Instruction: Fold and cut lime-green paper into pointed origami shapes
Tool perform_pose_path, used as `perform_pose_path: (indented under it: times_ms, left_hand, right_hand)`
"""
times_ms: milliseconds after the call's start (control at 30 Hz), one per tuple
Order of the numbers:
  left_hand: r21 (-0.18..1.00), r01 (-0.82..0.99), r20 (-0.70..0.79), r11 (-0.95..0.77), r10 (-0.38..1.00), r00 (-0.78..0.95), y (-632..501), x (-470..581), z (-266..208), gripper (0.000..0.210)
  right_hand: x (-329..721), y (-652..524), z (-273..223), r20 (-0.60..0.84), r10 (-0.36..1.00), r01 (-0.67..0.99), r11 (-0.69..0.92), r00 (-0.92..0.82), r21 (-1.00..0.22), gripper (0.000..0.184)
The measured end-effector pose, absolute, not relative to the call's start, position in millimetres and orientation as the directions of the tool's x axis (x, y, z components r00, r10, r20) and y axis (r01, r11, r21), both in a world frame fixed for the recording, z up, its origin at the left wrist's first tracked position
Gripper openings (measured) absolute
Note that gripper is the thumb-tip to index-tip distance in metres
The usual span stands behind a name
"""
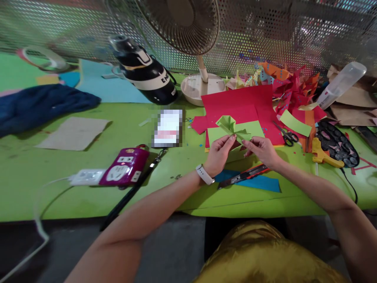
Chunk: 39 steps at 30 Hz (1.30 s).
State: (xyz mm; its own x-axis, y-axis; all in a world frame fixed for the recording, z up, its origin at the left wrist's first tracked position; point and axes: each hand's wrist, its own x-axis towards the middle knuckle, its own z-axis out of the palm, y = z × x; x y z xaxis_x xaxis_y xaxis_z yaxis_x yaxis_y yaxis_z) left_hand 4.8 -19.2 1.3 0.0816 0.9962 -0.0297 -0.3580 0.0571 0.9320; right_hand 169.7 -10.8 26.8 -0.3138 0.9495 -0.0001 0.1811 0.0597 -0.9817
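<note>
Between my hands is a folded green paper piece (228,125) with pleated, wing-like parts. My left hand (219,154), with a pale band on its wrist, pinches its lower left side. The fingers of my right hand (263,150) close on its lower right side. Beneath it lie a flat light green sheet (255,127) and large red sheets (238,104). Just below my hands, a utility knife (247,175) rests across a blue paper strip (262,184).
Scissors (287,135), a yellow glue gun (325,154) and a pile of cut paper (291,88) lie to the right. Behind stand a fan (203,82) and a black bottle (150,76). A phone (168,127) and a purple power socket (125,167) with a cable are left.
</note>
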Motion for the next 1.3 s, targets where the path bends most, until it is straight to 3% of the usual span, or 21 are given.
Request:
perform_pose_path:
  times_ms: [367, 600, 767, 967, 1067, 1300]
  left_hand:
    - [0.904, -0.42, -0.043, 0.079, 0.994, 0.096, -20, 8, 6, 0.029]
    - [0.939, -0.335, -0.043, 0.078, 0.993, 0.11, -18, 4, -4, 0.03]
    - [0.932, -0.346, -0.087, 0.109, 0.993, 0.077, -16, 5, -6, 0.035]
    - [0.967, -0.23, -0.073, 0.112, 0.982, 0.173, -20, 6, 8, 0.041]
    - [0.978, -0.176, -0.073, 0.114, 0.971, 0.226, -21, 6, 12, 0.044]
    - [0.952, -0.25, -0.116, 0.179, 0.962, 0.247, -21, 7, 12, 0.043]
  right_hand:
    - [168, -9, 22, -0.047, 0.933, 0.097, -0.013, -0.357, -0.995, 0.055]
    - [175, -10, 29, -0.056, 0.936, 0.085, -0.027, -0.349, -0.996, 0.054]
    - [177, -12, 28, 0.054, 0.949, 0.223, 0.128, -0.31, -0.966, 0.058]
    - [178, -14, 26, 0.282, 0.902, 0.474, 0.415, -0.328, -0.777, 0.051]
    - [179, -13, 25, 0.303, 0.892, 0.482, 0.438, -0.335, -0.759, 0.047]
    - [179, -11, 24, 0.3, 0.888, 0.454, 0.439, -0.348, -0.775, 0.045]
